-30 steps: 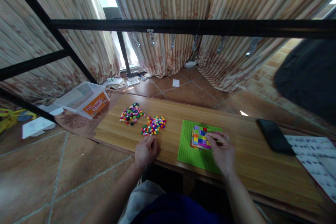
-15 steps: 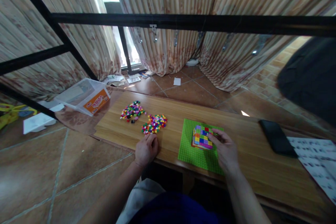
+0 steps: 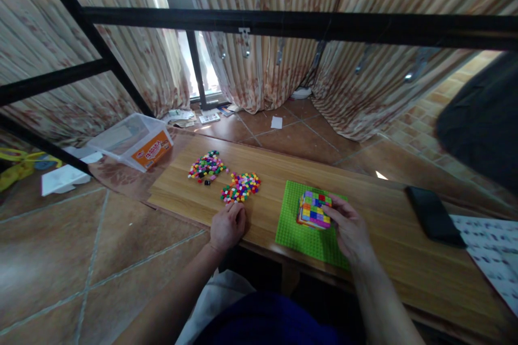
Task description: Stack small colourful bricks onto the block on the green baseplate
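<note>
A block built of multicoloured toy bricks (image 3: 314,210) stands on a green studded baseplate (image 3: 289,226). My right hand (image 3: 348,226) has its thumb and fingers closed at the block's right side, the thumb lying on the top edge. My left hand (image 3: 227,226) rests closed at the table's near edge, fingers curled under; whatever they hold, if anything, is hidden. Just beyond its knuckles is a pile of small loose bricks (image 3: 242,187). A second pile of loose bricks (image 3: 205,166) lies farther left, with a black piece beside it.
The wooden table (image 3: 267,215) also carries a black phone (image 3: 434,215) and a printed sheet (image 3: 488,248) at the right. On the left stands a clear plastic box (image 3: 133,140) with an orange label. A black metal rail (image 3: 283,24) crosses in front of striped curtains.
The camera view has shifted slightly, so everything sits a little farther right. Both hands keep nearly the same places, the right still at the block and the left near the loose bricks.
</note>
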The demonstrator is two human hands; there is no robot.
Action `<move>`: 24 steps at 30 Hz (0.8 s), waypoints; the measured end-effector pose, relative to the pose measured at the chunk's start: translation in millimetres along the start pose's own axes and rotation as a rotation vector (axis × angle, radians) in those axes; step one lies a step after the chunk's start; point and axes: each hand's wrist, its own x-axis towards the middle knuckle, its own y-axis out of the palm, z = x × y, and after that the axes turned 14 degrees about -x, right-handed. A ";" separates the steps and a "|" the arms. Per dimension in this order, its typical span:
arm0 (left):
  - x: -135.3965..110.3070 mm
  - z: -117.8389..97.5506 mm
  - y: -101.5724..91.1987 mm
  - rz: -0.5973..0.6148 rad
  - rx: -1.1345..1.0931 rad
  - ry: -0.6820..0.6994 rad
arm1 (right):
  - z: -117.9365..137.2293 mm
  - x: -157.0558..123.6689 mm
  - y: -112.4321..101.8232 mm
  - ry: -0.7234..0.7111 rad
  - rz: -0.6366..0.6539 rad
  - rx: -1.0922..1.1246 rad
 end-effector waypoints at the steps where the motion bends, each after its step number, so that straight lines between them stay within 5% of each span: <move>1: 0.0 0.0 0.1 0.002 0.000 -0.002 | 0.9 0.0 0.4 0.005 0.011 -0.002; 24: -0.5 0.8 1.6 0.010 0.017 -0.014 | 1.1 12.9 -3.2 -0.002 0.062 -0.142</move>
